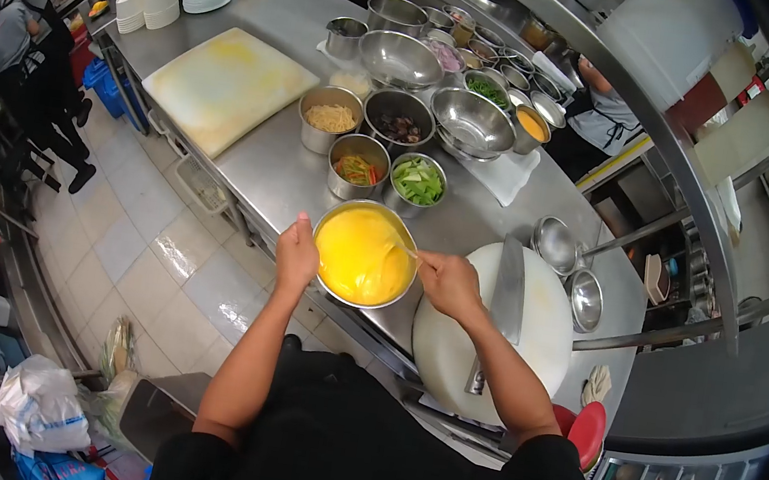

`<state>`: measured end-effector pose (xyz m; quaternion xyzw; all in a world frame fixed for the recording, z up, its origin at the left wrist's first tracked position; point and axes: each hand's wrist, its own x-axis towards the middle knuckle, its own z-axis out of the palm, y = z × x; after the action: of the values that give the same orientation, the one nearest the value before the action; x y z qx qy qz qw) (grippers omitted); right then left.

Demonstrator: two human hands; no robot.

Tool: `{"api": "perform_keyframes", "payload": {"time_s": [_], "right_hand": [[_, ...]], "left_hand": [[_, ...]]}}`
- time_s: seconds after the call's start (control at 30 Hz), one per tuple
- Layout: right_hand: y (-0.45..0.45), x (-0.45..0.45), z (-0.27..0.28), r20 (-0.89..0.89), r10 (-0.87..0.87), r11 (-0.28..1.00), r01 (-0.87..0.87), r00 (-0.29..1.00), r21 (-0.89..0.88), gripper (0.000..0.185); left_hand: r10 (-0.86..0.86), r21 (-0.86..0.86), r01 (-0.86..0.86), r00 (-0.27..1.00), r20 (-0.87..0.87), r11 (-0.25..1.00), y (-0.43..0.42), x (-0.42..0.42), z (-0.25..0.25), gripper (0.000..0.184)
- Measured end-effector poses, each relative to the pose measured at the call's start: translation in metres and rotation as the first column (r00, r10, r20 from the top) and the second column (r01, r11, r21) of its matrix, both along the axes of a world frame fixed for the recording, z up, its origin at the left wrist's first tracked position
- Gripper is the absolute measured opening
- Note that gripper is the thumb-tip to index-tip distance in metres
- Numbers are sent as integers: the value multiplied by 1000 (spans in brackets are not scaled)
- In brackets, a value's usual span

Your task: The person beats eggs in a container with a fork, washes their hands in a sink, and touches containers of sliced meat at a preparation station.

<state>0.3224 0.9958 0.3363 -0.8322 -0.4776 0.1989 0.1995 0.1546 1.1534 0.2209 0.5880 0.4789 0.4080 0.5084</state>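
A metal bowl [319, 275] of bright yellow beaten egg [363, 255] is held at the counter's near edge. My left hand [299, 253] grips the bowl's left rim, thumb pointing up. On the other side, my right hand [450, 283] is closed on a thin utensil [409, 251] whose end dips into the egg; its exact kind is hidden. Just beyond the bowl stand metal pots with sliced red and green vegetables [356, 169], chopped green leaves [418, 181], pale shreds [332, 118] and dark pieces [398, 127].
A cleaver [508, 295] lies on a round white chopping block [448, 346] beneath my right forearm. Left of the pots is a rectangular cutting board [230, 89]. Steel bowls [473, 123] and ingredient containers crowd the far counter. Other people [15, 60] stand at left and far right.
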Motion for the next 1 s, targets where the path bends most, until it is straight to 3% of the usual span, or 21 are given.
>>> {"api": "perform_keyframes", "payload": {"time_s": [0.07, 0.13, 0.17, 0.2, 0.27, 0.3, 0.33, 0.4, 0.43, 0.47, 0.53, 0.57, 0.6, 0.67, 0.7, 0.8, 0.83, 0.87, 0.93, 0.97, 1.0], "right_hand": [[-5, 1, -17, 53, 68, 997, -67, 996, -27, 23], [-11, 2, -32, -286, 359, 932, -327, 888, 155, 22], [-11, 10, -41, -335, 240, 968, -199, 911, 155, 21], [-9, 9, -33, -338, 240, 968, -201, 910, 147, 21], [-4, 4, -9, -17, 62, 998, -62, 998, -2, 21], [-7, 13, -30, -102, 225, 970, -233, 969, -73, 22], [-9, 17, -41, -106, 224, 970, -232, 969, -70, 22], [-11, 22, -53, -409, 282, 956, -219, 868, 194, 21], [-6, 14, -12, -363, 59, 998, -61, 930, 8, 21], [-7, 16, -17, -363, 59, 998, -62, 930, 4, 21], [-7, 20, -35, -125, 272, 962, -270, 954, 28, 22], [-12, 16, -47, -260, 381, 922, -346, 887, 171, 22], [-8, 19, -45, -257, 381, 922, -345, 888, 176, 22], [-4, 24, -41, -381, 54, 997, -32, 923, 65, 22], [-6, 23, -42, -383, 54, 997, -32, 922, 63, 22], [-8, 17, -42, -219, 395, 918, -370, 892, 145, 23], [-6, 12, -40, -329, 397, 916, -350, 857, 195, 23], [-4, 13, -33, -326, 396, 917, -348, 858, 196, 23], [3, 4, 9, -31, 21, 1000, -21, 999, -2, 23], [-1, 6, -2, -30, 21, 1000, -21, 999, -2, 23], [-6, 9, -21, -12, 228, 973, -228, 974, 41, 22]], "left_hand": [[4, -16, -4, 1000, -9, 1000, 2, 1, -4, 53], [1, -31, -2, 1000, -22, 1000, 4, 1, -6, 53], [-2, 25, 3, 1000, -25, 1000, 5, 1, -7, 54], [-3, 75, 6, 1000, -30, 997, 3, 0, -9, 54], [5, 35, -3, 999, -42, 999, 1, 0, -11, 54], [10, 9, -10, 999, -51, 1000, 4, 1, -10, 54], [9, 11, -8, 998, -54, 1000, 4, 0, -9, 54], [-14, 6, 14, 1000, -14, 1000, 4, 1, -8, 53], [-15, -1, 15, 1000, -15, 1000, 3, 1, -11, 53], [-17, 3, 17, 1000, -7, 1000, 4, 2, -15, 53], [-18, 14, 18, 1000, 1, 1000, 5, 1, -11, 53], [-8, 5, 8, 1000, -12, 1000, 3, 0, -6, 53], [2, -4, -2, 1000, -21, 1000, 3, 1, -3, 53], [-10, -1, 10, 1000, -23, 1000, 3, 1, -4, 54], [-21, 2, 21, 999, -26, 1000, 3, 0, -4, 54], [-4, -14, 3, 999, -49, 1000, 3, 1, -1, 54], [-7, -9, 7, 999, -46, 1000, 4, 1, 1, 54], [-5, -4, 5, 998, -55, 1000, 3, 1, 3, 54], [-4, -6, 4, 998, -65, 1000, -1, 0, 2, 55], [4, -22, -5, 999, -52, 1000, -1, 1, -1, 55], [11, -33, -12, 999, -38, 999, 1, 2, -1, 55]]}}
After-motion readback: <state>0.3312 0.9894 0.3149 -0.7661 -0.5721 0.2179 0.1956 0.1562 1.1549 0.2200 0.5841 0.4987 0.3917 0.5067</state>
